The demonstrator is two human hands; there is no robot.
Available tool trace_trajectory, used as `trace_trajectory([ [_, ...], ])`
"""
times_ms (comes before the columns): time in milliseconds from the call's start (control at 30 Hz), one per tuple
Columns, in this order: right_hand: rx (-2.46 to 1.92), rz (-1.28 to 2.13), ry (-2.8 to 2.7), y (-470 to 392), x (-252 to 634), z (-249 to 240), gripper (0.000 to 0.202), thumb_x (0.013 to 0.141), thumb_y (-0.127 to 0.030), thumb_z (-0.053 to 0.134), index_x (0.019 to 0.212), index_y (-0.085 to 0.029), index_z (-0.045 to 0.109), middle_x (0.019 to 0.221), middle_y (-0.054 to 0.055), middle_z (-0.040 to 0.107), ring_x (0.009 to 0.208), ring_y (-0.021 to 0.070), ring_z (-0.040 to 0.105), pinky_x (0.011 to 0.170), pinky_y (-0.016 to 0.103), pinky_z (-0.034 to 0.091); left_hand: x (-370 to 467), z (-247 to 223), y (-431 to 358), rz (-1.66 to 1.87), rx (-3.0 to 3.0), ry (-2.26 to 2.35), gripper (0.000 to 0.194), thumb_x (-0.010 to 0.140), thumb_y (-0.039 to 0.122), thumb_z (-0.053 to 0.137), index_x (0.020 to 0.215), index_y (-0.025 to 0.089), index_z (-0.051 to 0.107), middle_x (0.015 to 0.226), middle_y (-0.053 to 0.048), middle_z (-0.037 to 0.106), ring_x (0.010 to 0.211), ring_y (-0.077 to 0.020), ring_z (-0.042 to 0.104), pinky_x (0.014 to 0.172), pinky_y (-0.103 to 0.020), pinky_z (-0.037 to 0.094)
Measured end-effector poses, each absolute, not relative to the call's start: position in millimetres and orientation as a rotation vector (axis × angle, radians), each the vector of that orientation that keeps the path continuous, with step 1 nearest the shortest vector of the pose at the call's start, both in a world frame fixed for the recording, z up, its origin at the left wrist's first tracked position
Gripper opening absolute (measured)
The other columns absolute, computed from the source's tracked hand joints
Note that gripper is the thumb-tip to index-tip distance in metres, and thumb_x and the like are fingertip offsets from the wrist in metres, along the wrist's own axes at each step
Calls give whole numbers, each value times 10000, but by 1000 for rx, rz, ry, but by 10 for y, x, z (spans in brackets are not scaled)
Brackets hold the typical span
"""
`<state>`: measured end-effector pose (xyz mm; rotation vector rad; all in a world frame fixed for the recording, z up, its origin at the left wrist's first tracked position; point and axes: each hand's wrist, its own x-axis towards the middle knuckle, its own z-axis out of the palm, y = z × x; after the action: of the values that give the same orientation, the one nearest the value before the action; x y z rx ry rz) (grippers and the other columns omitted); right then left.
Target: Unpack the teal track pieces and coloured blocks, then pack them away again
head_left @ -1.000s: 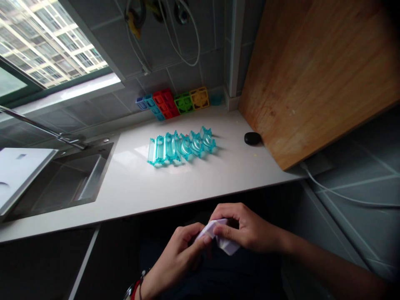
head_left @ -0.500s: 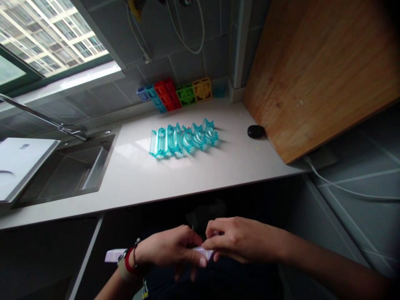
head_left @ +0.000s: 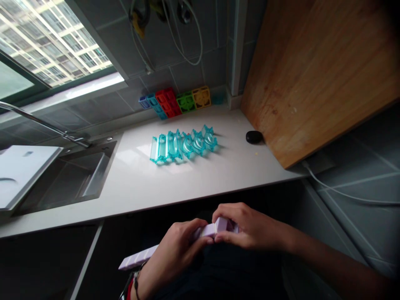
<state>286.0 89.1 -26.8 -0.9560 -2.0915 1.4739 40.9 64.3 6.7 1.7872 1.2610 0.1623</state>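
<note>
My left hand (head_left: 175,248) is closed round a lilac and white twisty snake puzzle (head_left: 137,257), a long bar of joined wedge-shaped segments. One straight length of it sticks out to the left past my wrist. At the other end my right hand (head_left: 250,227) pinches a segment between thumb and fingers. Between the two thumbs the bar shows a bend, with one segment turned upward. My palms and fingers hide the rest. Both hands are held in front of the counter's front edge, over dark clothing.
On the white counter (head_left: 131,187) lie several clear turquoise plastic pieces (head_left: 170,146) in a row. Coloured blocks (head_left: 168,102) line the wall. A black mouse-like object (head_left: 254,137) sits near a leaning wooden board (head_left: 312,83). A white box (head_left: 25,175) covers part of the sink (head_left: 109,166).
Both hands have risen slightly with the puzzle. More of it now shows between the thumbs, with a segment turned up near my right hand. The view has tilted a little.
</note>
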Motion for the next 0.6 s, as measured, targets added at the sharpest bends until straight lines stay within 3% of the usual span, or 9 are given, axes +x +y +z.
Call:
trace_trajectory([
  [167, -991, 1041, -2280, 827, 2749, -441, 177, 946, -248, 699, 1097, -164, 659, 1030, 83, 700, 958, 240, 636, 841, 339, 494, 492, -103, 675, 215, 1613, 1308, 368, 986, 507, 568, 896, 162, 660, 686, 27, 553, 589, -109, 437, 544, -230, 318],
  [333, -987, 538, -2413, 742, 2644, -565, 154, 1029, -196, 540, 1123, -154, 655, 1039, 121, 697, 971, 276, 608, 825, 405, 481, 518, -319, 661, 289, 1236, 1300, 466, 975, 589, 530, 1025, 143, 652, 799, -22, 663, 521, -101, 501, 462, -211, 351],
  [500, -1044, 546, -2376, 811, 2729, -532, 237, 989, -205, 609, 1217, -142, 634, 1056, 124, 693, 987, 279, 601, 831, 405, 486, 463, -314, 693, 361, 1353, 1280, 432, 910, 519, 681, 1117, 140, 689, 905, -61, 713, 699, -149, 596, 607, -237, 446],
  [600, -1119, 658, -2360, 872, 2797, -482, 336, 938, -228, 688, 1264, -165, 638, 1079, 109, 690, 998, 276, 605, 869, 412, 486, 427, -227, 704, 278, 1549, 1332, 380, 955, 494, 621, 1110, 163, 722, 886, -55, 722, 734, -161, 582, 641, -245, 431],
])
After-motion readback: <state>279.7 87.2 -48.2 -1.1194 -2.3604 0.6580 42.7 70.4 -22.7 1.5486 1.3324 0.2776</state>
